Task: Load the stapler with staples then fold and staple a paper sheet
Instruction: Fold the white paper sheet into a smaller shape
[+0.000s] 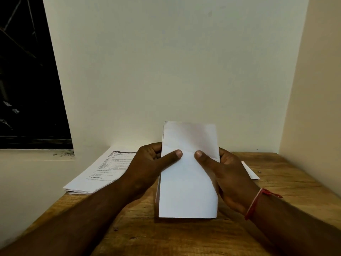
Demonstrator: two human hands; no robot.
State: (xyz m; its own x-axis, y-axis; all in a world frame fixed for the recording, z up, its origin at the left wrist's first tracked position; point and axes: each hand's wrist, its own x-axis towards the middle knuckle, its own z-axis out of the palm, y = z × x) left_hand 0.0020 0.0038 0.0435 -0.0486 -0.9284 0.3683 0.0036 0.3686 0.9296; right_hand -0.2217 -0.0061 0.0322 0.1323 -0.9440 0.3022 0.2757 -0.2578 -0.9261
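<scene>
The folded paper sheet [188, 191] is held up in front of the person, long side running up and down, its top edge leaning away toward the wall [175, 71]. Layered edges show along its left side. Whether its bottom edge touches the wooden tabletop [166, 237] or hangs just above it cannot be told.

The left hand [147, 163] takes the sheet on its left edge, above the middle. Its grip is closed: the thumb [171, 156] lies flat across the front face and the fingers curl round behind. The right hand [227, 172] mirrors it on the right edge, thumb [203, 157] pressed on the front, fingers hidden behind the paper. The two thumb tips point at each other and stand close together, not touching. Most of the sheet hangs below the grip, and a shorter part rises above it.

A red thread band [253, 204] circles the right wrist. Left of the sheet and behind it, a stack of printed pages [97, 174] lies on the tabletop. Right of the sheet, beyond the right hand, a corner of another white paper [251, 171] shows.
</scene>
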